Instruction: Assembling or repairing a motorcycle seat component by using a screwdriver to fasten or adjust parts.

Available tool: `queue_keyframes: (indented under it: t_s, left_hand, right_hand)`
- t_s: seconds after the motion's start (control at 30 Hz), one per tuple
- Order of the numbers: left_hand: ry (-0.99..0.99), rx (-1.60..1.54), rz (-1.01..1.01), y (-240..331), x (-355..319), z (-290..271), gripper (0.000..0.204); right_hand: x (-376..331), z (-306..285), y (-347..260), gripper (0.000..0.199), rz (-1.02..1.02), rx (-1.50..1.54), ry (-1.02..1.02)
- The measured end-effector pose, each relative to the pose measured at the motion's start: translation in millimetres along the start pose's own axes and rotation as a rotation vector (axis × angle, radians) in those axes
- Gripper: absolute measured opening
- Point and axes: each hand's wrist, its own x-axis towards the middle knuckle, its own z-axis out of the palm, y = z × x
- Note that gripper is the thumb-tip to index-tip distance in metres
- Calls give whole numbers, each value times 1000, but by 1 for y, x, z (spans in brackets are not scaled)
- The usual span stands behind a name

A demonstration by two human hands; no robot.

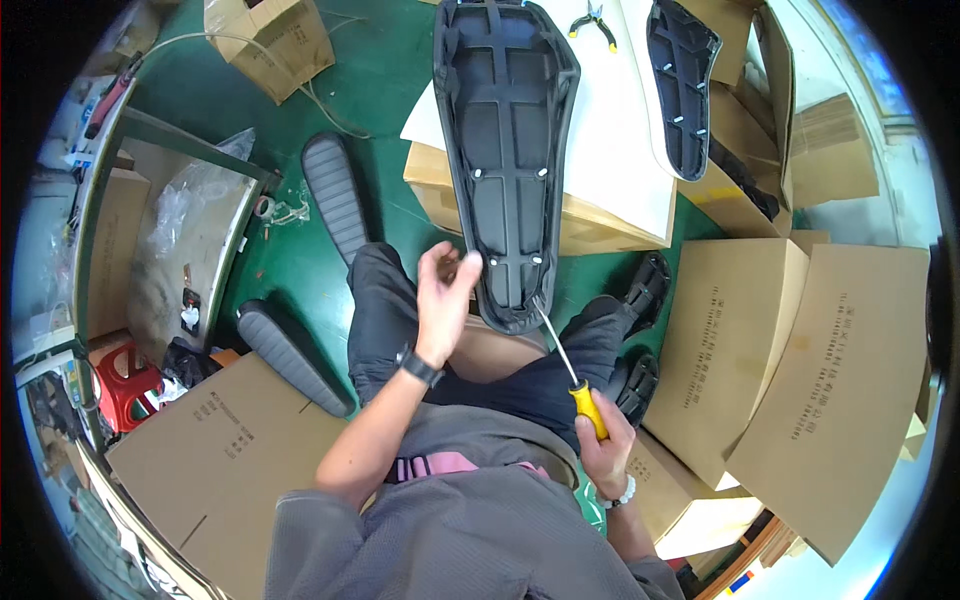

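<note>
A long black motorcycle seat [507, 130] lies upside down in front of me, its ribbed underside up and several pale studs showing. Its narrow end reaches toward my lap. My right hand [608, 452] is closed around the yellow handle of a screwdriver [587, 408]. The metal shaft slants up and left, with the tip at the right rim of the seat's narrow end. Beside the left rim is my left hand [446, 300], thumb and fingers apart and holding nothing. Its thumb is close to the rim; whether it touches, I cannot tell.
Under the seat is a carton [435, 185] with a white sheet [610, 150]. Pliers [595, 25] and a smaller black seat base [683, 90] lie there. Padded seats [337, 190] rest at my left. Cartons [735, 340] crowd the right; a metal bench [165, 230] stands left.
</note>
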Motion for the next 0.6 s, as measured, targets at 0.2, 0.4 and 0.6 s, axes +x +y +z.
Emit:
queue_keyframes:
  t_s: [0.2, 0.4, 0.6]
  left_hand:
    - [-406, 763, 828, 57, -41, -10, 29]
    - [-432, 819, 888, 42, -30, -13, 11]
    - [-216, 841, 581, 42, -25, -43, 17]
  right_hand:
    - [-1, 5, 11, 38, 210, 134, 60]
    - [6, 2, 4, 38, 205, 159, 21]
    - [9, -21, -12, 38, 87, 26, -45]
